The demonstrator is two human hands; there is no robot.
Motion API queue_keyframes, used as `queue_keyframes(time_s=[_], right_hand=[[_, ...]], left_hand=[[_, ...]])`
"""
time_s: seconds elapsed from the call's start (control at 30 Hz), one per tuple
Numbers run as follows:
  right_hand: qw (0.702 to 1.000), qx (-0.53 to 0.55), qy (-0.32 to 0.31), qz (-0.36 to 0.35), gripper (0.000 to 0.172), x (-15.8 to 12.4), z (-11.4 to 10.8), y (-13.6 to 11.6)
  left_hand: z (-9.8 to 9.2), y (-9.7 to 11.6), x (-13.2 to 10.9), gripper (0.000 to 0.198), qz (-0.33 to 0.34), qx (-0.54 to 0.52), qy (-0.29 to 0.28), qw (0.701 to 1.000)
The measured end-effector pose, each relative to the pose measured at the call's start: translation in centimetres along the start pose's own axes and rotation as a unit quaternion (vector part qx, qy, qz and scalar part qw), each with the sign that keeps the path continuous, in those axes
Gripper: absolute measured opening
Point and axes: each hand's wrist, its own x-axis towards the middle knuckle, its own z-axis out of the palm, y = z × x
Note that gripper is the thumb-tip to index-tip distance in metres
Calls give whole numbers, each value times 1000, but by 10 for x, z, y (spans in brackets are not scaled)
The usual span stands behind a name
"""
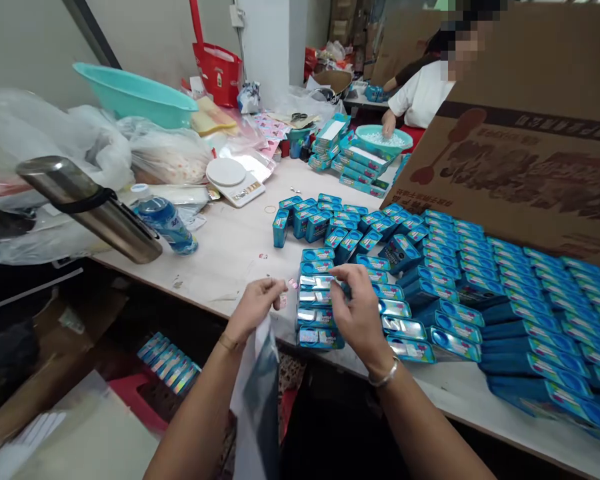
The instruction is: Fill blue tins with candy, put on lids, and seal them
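My left hand is closed in a pinch just left of a row of small blue packs standing on the table. A pale, glossy sheet hangs from below its fingers. Tiny pink stickers show by the fingertips; whether they lie on the sheet or the table I cannot tell. My right hand is over the right ends of that row, its thumb and forefinger curved and slightly apart near one pack's top. It hides part of the packs behind it. Several packs in the row have shiny tops.
More blue packs fill the table's right side, against a big cardboard box. A steel flask, a blue bottle and a white scale are at left. Across the table, a person's hand reaches into a turquoise basin.
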Motion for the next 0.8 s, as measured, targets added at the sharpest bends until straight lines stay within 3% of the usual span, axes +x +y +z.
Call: queue_keyframes(time_s=[0.07, 0.13, 0.2, 0.27, 0.4, 0.53, 0.67, 0.8], right_hand=[[994, 97, -39, 21, 13, -17, -7, -18], [975, 168, -138, 39, 20, -37, -8, -34], [954, 194, -225, 26, 31, -55, -3, -46], [946, 195, -260, 4, 41, -71, 4, -55], [957, 177, -230, -22, 40, -91, 7, -71], [966, 183, -174, -60, 30, -102, 1, -84], [958, 265, -106, -9, 26, -112, 5, -91], [932, 355, -48, 58, 16, -120, 14, -94]], left_hand=[[-12, 12, -18, 45, 25, -93, 55, 994], [-23, 20, -33, 43, 64, -202, 125, 969], [-32, 22, -46, 41, 128, -315, 178, 923], [-38, 19, -58, 46, 197, -404, 189, 873], [-38, 17, -79, 62, 262, -484, 180, 815], [-19, 25, -92, 68, 296, -514, 205, 779], [0, 35, -96, 65, 335, -528, 203, 754], [10, 44, -97, 56, 355, -557, 211, 721]])
